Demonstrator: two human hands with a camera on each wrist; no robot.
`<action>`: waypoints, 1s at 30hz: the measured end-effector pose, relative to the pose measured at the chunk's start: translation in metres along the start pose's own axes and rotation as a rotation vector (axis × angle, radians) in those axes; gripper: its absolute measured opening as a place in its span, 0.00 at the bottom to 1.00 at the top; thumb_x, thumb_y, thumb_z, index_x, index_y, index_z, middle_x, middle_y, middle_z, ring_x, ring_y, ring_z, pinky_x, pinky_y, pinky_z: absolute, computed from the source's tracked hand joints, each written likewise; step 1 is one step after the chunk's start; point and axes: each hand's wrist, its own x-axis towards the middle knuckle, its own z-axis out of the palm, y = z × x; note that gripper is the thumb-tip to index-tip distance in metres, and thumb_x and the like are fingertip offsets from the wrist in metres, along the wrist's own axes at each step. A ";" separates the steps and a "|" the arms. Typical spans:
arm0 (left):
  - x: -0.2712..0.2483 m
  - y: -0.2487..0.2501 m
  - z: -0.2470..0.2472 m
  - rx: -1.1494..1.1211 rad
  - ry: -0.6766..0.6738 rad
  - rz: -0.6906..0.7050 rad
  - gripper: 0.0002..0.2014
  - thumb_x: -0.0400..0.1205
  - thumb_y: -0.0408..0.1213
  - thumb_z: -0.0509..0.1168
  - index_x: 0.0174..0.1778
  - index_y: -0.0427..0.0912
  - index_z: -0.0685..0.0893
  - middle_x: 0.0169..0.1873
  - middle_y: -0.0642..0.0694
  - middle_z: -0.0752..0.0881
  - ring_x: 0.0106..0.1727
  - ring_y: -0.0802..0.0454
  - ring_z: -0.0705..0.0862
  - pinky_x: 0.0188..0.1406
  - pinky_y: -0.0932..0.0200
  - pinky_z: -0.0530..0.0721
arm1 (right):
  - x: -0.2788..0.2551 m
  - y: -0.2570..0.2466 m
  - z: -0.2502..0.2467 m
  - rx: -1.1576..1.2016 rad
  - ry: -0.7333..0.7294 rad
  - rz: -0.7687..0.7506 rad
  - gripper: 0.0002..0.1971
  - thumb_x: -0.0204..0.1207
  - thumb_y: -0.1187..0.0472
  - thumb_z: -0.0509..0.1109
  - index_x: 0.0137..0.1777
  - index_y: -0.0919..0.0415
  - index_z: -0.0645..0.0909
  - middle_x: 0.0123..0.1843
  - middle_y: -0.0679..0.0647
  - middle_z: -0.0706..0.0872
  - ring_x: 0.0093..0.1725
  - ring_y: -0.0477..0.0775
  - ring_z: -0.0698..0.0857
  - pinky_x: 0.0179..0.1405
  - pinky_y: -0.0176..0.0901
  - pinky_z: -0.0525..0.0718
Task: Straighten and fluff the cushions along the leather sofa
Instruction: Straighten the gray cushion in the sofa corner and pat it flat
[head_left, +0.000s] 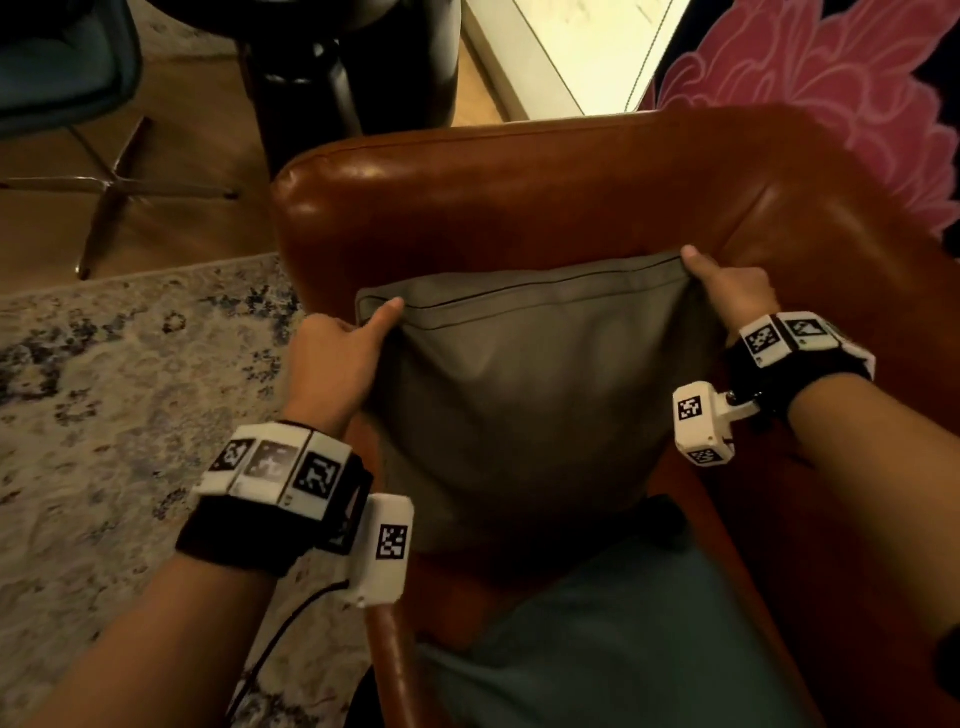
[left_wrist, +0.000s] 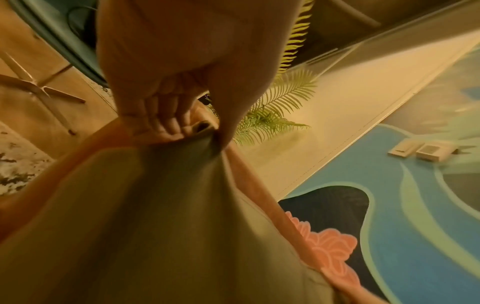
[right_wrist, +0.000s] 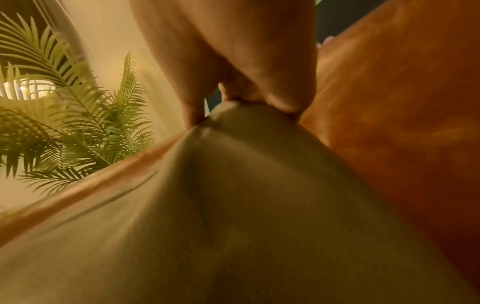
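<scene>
A grey-green cushion (head_left: 530, 395) stands against the end of the brown leather sofa (head_left: 519, 192), in the corner by the armrest. My left hand (head_left: 343, 353) grips its top left corner, thumb laid along the seam. My right hand (head_left: 732, 296) grips the top right corner, thumb on top. In the left wrist view the curled fingers (left_wrist: 166, 115) bunch the cushion fabric (left_wrist: 155, 216). In the right wrist view the hand (right_wrist: 241, 96) pinches the cushion corner (right_wrist: 233, 185). A teal cushion (head_left: 613, 639) lies on the seat nearer to me.
A patterned rug (head_left: 130, 395) lies left of the sofa. A chair with a metal star base (head_left: 114, 182) and a dark stool (head_left: 353, 62) stand behind it. A pink floral wall panel (head_left: 831, 93) is at the right, and a palm plant (right_wrist: 64, 123) behind the sofa.
</scene>
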 end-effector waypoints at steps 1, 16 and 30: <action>0.005 0.002 -0.001 0.061 -0.016 -0.011 0.28 0.78 0.57 0.69 0.30 0.30 0.82 0.31 0.32 0.83 0.36 0.39 0.85 0.43 0.45 0.85 | -0.001 -0.005 -0.003 -0.032 0.007 -0.037 0.31 0.81 0.42 0.68 0.65 0.73 0.82 0.68 0.68 0.84 0.68 0.67 0.81 0.64 0.53 0.76; -0.021 0.012 -0.037 -0.587 -0.323 -0.218 0.07 0.89 0.39 0.57 0.46 0.46 0.77 0.44 0.52 0.87 0.48 0.53 0.85 0.47 0.54 0.84 | -0.029 -0.001 -0.025 0.442 -0.358 0.000 0.25 0.89 0.46 0.55 0.75 0.62 0.77 0.68 0.59 0.87 0.65 0.55 0.87 0.59 0.46 0.86; 0.005 0.004 -0.014 -0.467 -0.167 -0.394 0.22 0.78 0.45 0.74 0.64 0.40 0.81 0.58 0.42 0.87 0.55 0.47 0.85 0.54 0.50 0.85 | 0.012 0.020 0.006 0.317 -0.280 0.089 0.41 0.60 0.31 0.78 0.68 0.57 0.83 0.70 0.58 0.85 0.68 0.59 0.83 0.72 0.58 0.79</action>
